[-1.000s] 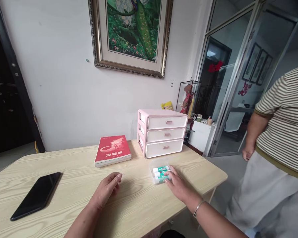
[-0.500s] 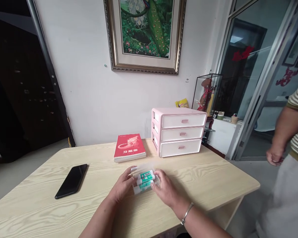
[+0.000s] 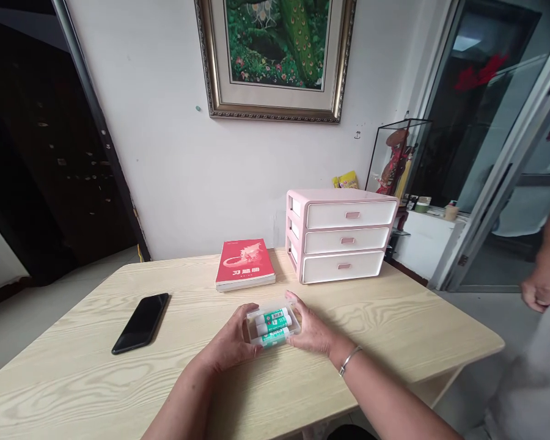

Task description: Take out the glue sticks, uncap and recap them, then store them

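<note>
Between my hands is a small clear plastic box, with white glue sticks with green labels lying side by side inside. My left hand grips the box's left end, thumb at the near corner and fingers at the far corner. On the other end, my right hand holds the box with its thumb in front and fingers behind. The lid looks shut over the sticks, though its clear plastic is hard to make out. A silver bracelet circles my right wrist.
Behind the box lies a red book, beside a pink and white three-drawer unit. A black phone rests to the left on the wooden table. At the far right, another person's hand hangs beyond the table's edge.
The raised clear lid has come down over the glue sticks. My fingers have shifted from the box's top to its two ends. The view has turned slightly left and down.
</note>
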{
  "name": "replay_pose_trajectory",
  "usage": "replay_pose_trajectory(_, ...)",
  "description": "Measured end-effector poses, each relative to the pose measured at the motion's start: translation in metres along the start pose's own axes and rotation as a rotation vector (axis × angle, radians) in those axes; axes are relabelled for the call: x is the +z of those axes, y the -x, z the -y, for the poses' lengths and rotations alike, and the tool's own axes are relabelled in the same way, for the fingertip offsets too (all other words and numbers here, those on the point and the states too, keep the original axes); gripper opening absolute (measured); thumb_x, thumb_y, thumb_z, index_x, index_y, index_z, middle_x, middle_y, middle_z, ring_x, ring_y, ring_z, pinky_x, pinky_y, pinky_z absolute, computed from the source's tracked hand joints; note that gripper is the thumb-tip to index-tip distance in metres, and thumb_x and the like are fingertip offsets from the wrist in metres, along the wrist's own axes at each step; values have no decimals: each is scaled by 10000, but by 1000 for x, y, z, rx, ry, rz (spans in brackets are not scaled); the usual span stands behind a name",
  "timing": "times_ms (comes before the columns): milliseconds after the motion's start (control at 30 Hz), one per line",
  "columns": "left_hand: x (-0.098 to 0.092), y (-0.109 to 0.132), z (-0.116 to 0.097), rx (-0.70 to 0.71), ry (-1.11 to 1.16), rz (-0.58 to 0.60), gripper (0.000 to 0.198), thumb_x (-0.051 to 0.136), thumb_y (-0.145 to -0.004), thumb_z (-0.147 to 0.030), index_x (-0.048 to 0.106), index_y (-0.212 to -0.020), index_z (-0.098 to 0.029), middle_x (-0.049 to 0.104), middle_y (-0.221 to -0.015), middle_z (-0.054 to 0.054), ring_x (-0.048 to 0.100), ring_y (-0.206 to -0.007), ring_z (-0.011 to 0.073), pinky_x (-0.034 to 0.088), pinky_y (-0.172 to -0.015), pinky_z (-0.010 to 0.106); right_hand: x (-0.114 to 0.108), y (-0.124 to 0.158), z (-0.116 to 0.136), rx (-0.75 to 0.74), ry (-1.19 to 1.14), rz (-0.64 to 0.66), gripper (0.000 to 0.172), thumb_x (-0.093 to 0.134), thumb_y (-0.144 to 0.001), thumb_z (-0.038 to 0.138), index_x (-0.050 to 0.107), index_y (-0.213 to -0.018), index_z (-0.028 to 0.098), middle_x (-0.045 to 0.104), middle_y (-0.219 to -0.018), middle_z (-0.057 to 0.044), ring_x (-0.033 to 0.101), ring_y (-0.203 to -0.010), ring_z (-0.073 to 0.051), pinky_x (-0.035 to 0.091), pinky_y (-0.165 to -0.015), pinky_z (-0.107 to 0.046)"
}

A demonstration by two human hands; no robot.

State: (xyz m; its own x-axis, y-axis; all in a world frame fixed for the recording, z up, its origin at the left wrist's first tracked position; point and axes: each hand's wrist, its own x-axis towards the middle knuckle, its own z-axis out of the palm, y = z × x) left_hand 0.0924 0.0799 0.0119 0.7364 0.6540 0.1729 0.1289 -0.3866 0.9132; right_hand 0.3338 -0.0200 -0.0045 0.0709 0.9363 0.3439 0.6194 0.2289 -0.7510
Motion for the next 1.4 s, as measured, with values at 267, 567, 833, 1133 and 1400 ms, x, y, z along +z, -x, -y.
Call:
replay_pose_trajectory(267,-7,2,6,93,-117,-28,626,791,-710,-404,631,-1292,-239,413,-1505,138,410,-1361,363,367,-1111,482,-4,14,20,-91,186,-45,715,746,-700,176,507,-1372,226,406,-1508,-110,412,-1369,-265,347,-1145,-432)
replay_pose_trajectory(567,-5,4,10,185,-265,-7,518,748,-756,-363,652,-1262,-307,447,-1485,82,428,-1358,351,353,-1113,525,-7,20,24,-232,411,11,593,730,-813,296,546,-1374,245,453,-1482,-102,409,-1374,-280,375,-1141,-465)
replay_pose_trajectory(833,-5,7,-4,208,-276,3,477,728,-755,-336,677,-1226,-284,492,-1434,55,391,-1388,323,288,-1162,523,-7,21,20,-271,460,23,511,673,-875,220,550,-1369,255,438,-1494,-87,404,-1381,-249,406,-1129,-430)
replay_pose_trajectory(1133,-6,12,-8,216,-343,60,538,707,-769,-271,618,-1299,-293,512,-1424,48,374,-1395,331,300,-1162,517,0,21,9,-345,497,14,531,640,-883,146,530,-1387,269,440,-1492,-78,396,-1385,-261,407,-1134,-443)
replay_pose_trajectory(1400,-5,18,-17,252,-386,65,434,595,-888,-447,622,-1293,-294,578,-1371,15,367,-1406,289,316,-1171,454,-10,28,29,-309,478,49,521,627,-903,332,522,-1398,206,435,-1487,-123,380,-1394,-263,364,-1150,-449)
